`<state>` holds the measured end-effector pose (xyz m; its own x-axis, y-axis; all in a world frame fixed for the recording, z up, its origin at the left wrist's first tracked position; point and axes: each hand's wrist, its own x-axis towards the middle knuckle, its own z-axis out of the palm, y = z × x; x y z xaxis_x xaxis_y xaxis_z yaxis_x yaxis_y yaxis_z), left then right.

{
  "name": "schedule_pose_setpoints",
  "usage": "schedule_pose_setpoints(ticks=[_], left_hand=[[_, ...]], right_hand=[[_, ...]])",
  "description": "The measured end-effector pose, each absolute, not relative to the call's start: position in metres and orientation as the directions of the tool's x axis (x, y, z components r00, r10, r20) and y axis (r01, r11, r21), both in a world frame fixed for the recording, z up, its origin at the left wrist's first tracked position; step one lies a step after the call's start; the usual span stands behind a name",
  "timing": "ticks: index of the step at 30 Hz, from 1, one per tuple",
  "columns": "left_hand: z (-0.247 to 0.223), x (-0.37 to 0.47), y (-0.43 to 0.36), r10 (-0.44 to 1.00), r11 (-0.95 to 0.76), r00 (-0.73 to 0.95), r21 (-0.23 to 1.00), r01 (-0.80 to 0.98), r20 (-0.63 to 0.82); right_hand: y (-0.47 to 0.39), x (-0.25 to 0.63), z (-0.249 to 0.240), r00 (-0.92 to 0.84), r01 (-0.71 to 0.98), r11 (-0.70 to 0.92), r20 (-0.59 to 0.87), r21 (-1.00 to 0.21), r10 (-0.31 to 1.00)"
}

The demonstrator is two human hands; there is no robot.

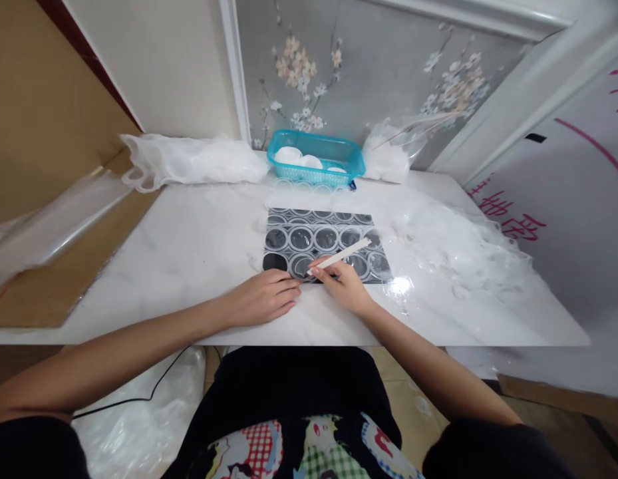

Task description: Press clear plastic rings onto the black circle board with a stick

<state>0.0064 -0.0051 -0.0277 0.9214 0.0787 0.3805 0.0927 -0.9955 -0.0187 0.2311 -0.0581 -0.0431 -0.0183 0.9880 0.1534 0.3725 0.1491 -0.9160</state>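
A dark sheet (326, 239) patterned with rows of pale rings lies on the white table, partly glossy as if under clear film. My right hand (344, 286) is closed round a slim white stick-like tool (346, 252). The tool slants, its lower end at the sheet's near edge and its other end pointing up to the right. My left hand (269, 295) lies palm down at the near left corner of the sheet, fingers stretched out and their tips beside the tool's lower end. Exactly what that end touches is too small to make out.
A blue plastic basket (316, 142) with several white round pieces stands at the back. White bundles in clear plastic (199, 160) lie left of it, and a clear bag (388, 154) sits right. Clear ring-cut film scraps (463, 249) cover the table's right. Cardboard (96, 256) lies left.
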Motion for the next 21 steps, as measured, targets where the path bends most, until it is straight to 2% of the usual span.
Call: schedule_pose_setpoints(ticks=[4, 6, 9, 11, 13, 15, 17, 18, 19, 21], left_hand=[[-0.026, 0.007, -0.007, 0.108, -0.994, 0.917, 0.024, 0.107, 0.385], [-0.025, 0.007, -0.008, 0.149, -0.989, 0.918, 0.073, 0.131, 0.368], [-0.025, 0.007, -0.008, 0.214, -0.973, 0.923, 0.157, 0.171, 0.321], [-0.024, 0.007, -0.007, 0.255, -0.956, 0.924, 0.216, 0.197, 0.286], [-0.023, 0.006, -0.006, 0.292, -0.935, 0.923, 0.28, 0.22, 0.251], [-0.02, 0.004, -0.006, 0.322, -0.914, 0.92, 0.326, 0.242, 0.221], [-0.018, 0.004, -0.006, 0.335, -0.907, 0.917, 0.34, 0.251, 0.217], [-0.018, 0.005, -0.007, 0.331, -0.911, 0.917, 0.328, 0.249, 0.224], [-0.017, 0.006, -0.008, 0.32, -0.92, 0.917, 0.307, 0.242, 0.238], [-0.017, 0.011, -0.01, 0.277, -0.946, 0.923, 0.244, 0.213, 0.268]], right_hand=[[-0.059, 0.233, -0.042, -0.044, 0.446, 0.224, 0.229, -0.866, 0.972], [-0.064, 0.232, -0.044, -0.097, 0.562, 0.317, 0.32, -0.764, 0.943], [-0.073, 0.227, -0.05, -0.276, 0.754, 0.479, 0.445, -0.449, 0.852], [-0.071, 0.225, -0.052, -0.401, 0.804, 0.552, 0.484, -0.22, 0.777], [-0.06, 0.23, -0.047, -0.43, 0.827, 0.555, 0.531, -0.093, 0.73], [-0.043, 0.243, -0.035, -0.249, 0.885, 0.441, 0.646, -0.151, 0.721], [-0.032, 0.259, -0.021, 0.109, 0.897, 0.252, 0.736, -0.362, 0.668], [-0.032, 0.266, -0.016, 0.196, 0.882, 0.209, 0.734, -0.421, 0.65], [-0.035, 0.271, -0.013, 0.213, 0.87, 0.201, 0.71, -0.451, 0.671], [-0.051, 0.275, -0.014, 0.134, 0.83, 0.236, 0.591, -0.505, 0.796]])
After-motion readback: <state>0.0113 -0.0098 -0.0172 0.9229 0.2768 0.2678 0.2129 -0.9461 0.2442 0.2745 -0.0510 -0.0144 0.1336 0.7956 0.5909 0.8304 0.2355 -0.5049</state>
